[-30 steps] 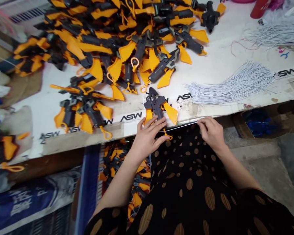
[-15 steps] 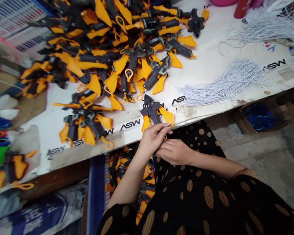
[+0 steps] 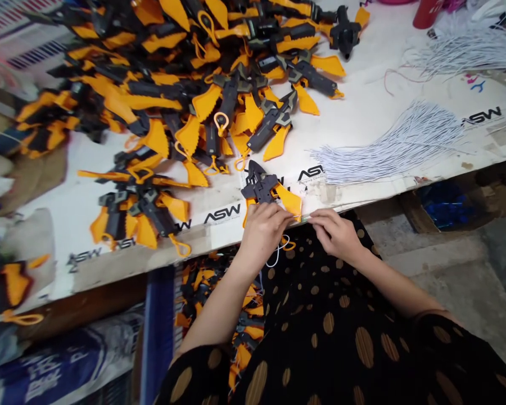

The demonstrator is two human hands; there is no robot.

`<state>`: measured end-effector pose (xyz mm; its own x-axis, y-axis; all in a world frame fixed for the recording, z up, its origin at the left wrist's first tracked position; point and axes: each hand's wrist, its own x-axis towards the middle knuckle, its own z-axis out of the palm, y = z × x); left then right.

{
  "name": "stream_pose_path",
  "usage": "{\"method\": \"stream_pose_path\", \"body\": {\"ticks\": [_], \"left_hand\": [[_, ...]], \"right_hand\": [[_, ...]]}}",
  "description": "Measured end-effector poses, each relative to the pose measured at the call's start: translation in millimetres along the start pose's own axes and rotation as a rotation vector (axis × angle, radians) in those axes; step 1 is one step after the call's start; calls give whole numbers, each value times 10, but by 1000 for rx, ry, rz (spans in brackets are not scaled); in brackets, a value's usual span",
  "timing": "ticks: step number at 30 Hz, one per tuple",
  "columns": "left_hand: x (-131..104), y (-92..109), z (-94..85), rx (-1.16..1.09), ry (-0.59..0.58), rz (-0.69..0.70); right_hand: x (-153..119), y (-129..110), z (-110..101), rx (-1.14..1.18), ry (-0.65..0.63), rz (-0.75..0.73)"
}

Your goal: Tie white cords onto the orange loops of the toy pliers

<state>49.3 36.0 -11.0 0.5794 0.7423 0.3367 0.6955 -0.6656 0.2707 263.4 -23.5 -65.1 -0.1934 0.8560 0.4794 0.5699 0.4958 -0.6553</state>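
Observation:
A black and orange winged plastic toy [image 3: 260,183] lies at the table's front edge, its lower part hidden by my left hand [image 3: 263,230]. That hand is closed, its thumb and fingertips pinching a thin white cord. Just to its right my right hand [image 3: 336,233] is also closed in a pinch on the same cord, a short stretch of which runs between the two hands. Below the left hand, a loop of the white cord [image 3: 273,260] hangs down beside an orange plastic loop [image 3: 290,243].
A large heap of similar black and orange toys [image 3: 219,95] covers the table's back left. Several more toys [image 3: 141,202] lie nearer the front. To the right is a bundle of white cords [image 3: 392,146]. A blue crate [image 3: 154,332] with more toys stands below the edge.
My right hand has moved up and right, away from the left hand, with the cord stretched between them. The hanging loops have come into view below. The toy stays at the edge.

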Motion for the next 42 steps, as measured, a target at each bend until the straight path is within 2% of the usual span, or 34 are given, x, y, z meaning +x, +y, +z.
{"method": "stream_pose_path", "body": {"ticks": [6,12,18,25,30,32,34,36,38,40,42], "left_hand": [[61,9,-22,28,-26,5],[115,58,-18,-1,-93,-1],[149,83,35,15,-66,4],[241,-30,48,-81,-199,-41],[295,-57,115,-121,-134,-43],[300,-62,145,-136,-135,-71],[295,-65,168,-163,-120,-118],[286,-63,189,-190,-74,-155],[280,-58,215,-216,-18,-175],[282,-55,249,-233,27,-191],[292,-55,277,-234,48,-208]], "right_hand": [[198,8,-7,-185,-76,87],[216,-22,47,-263,-102,90],[206,-51,48,-334,-132,89],[200,-43,88,-358,-116,95],[216,-90,133,-302,-66,157],[222,-97,124,-196,-12,213],[222,-60,72,50,100,318],[221,33,-39,412,280,456],[222,163,-200,750,511,558],[231,281,-376,940,730,564],[245,336,-517,1004,834,521]]}}
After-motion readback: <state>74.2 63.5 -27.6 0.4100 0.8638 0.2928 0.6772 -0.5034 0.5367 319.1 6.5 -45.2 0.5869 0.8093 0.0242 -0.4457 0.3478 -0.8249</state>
